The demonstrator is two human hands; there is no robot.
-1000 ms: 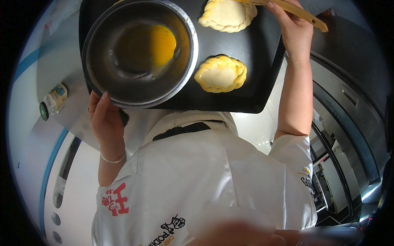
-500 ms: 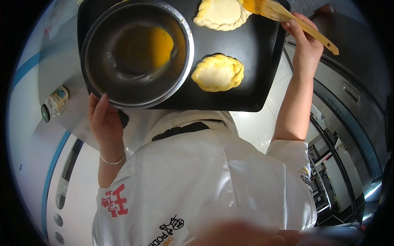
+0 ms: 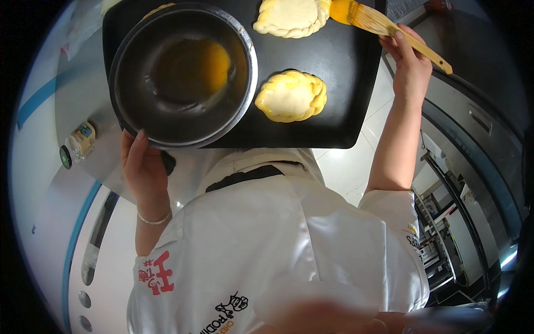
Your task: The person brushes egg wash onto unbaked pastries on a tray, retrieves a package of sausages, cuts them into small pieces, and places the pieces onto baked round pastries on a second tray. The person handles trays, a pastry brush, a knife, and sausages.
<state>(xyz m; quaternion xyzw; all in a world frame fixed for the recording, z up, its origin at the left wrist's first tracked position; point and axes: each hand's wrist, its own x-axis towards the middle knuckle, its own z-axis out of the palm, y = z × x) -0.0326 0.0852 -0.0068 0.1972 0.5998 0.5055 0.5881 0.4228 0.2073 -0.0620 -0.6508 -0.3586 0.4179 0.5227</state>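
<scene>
My right hand (image 3: pixel 413 69) grips the wooden handle of a pastry brush (image 3: pixel 374 21). Its egg-yellow bristles are at the right edge of a pale, braided-edge pastry (image 3: pixel 292 16). Nearer to me lies a second pastry (image 3: pixel 293 97), its braided border shiny and yellow. Both rest on a black baking tray (image 3: pixel 340 108). At the left, my left hand (image 3: pixel 146 170) holds the near rim of a metal bowl (image 3: pixel 167 127), thumb at the edge and other fingers partly hidden beneath. Yellow egg wash (image 3: pixel 216 68) pools inside the bowl, which covers part of the tray.
A small jar with a dark lid (image 3: pixel 82 140) lies left of the tray. Part of another pastry (image 3: pixel 158 9) shows behind the bowl. A steel counter or appliance (image 3: pixel 473 72) stands on the right, with a rack (image 3: pixel 445 234) below it.
The brush has shifted outward relative to the far pastry, its bristles now at the right edge rather than over it. My left hand keeps its hold on the bowl.
</scene>
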